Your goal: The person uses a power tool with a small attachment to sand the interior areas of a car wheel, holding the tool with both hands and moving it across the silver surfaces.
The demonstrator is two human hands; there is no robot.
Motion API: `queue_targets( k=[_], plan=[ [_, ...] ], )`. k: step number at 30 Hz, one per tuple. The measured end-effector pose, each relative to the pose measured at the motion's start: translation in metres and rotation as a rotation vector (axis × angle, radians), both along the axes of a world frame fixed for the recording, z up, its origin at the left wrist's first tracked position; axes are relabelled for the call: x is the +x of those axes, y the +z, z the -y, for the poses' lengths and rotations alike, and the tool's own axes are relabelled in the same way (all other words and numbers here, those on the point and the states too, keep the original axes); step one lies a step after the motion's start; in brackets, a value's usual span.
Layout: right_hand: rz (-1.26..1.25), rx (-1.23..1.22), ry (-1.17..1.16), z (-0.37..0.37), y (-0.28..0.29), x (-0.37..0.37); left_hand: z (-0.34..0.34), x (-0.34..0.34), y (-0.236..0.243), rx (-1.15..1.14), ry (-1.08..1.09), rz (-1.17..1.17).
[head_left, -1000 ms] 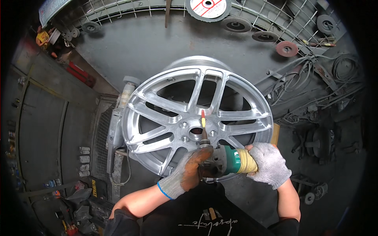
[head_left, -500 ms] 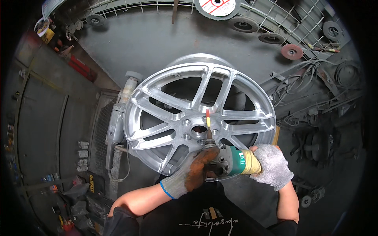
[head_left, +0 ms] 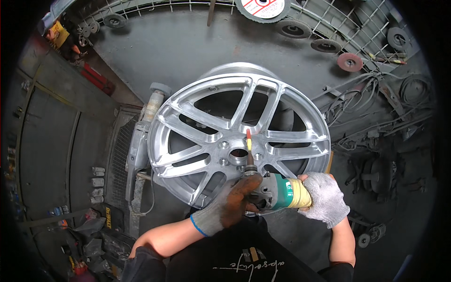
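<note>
Head view: both hands grip grinder on wheel.

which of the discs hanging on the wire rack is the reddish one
The reddish disc, low at the rack's right; the other discs are dark grey or white.

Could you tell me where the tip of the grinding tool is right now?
In the head view, the tool's tip sits mid-frame on the silver wheel, just above its centre hole.
</note>
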State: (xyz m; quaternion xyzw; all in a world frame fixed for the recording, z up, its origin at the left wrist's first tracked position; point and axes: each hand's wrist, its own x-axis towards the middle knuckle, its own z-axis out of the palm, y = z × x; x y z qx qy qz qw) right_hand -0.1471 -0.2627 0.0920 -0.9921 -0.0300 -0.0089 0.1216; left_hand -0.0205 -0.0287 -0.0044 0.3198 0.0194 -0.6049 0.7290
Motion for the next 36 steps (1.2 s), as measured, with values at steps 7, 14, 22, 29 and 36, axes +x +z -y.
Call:
queue_targets(
  k=[7, 14, 22, 29, 36],
  plan=[
    [0.006, -0.032, -0.014, 0.004, 0.004, -0.009, 0.005, -0.008, 0.001, 0.003, 0.007, 0.025],
    [-0.001, 0.000, -0.014, -0.001, -0.003, -0.008, -0.004, -0.003, -0.004, 0.042, 0.014, -0.004],
    [-0.044, -0.006, -0.037, 0.002, 0.006, -0.008, 0.004, -0.006, -0.004, -0.007, 0.029, 0.015],
    [-0.005, 0.007, -0.014, 0.000, -0.004, -0.012, 0.000, -0.004, 0.002, 0.062, 0.006, -0.004],
    [0.001, -0.016, -0.022, 0.003, 0.000, -0.014, 0.005, -0.007, 0.005, 0.055, -0.004, 0.021]
  ],
)
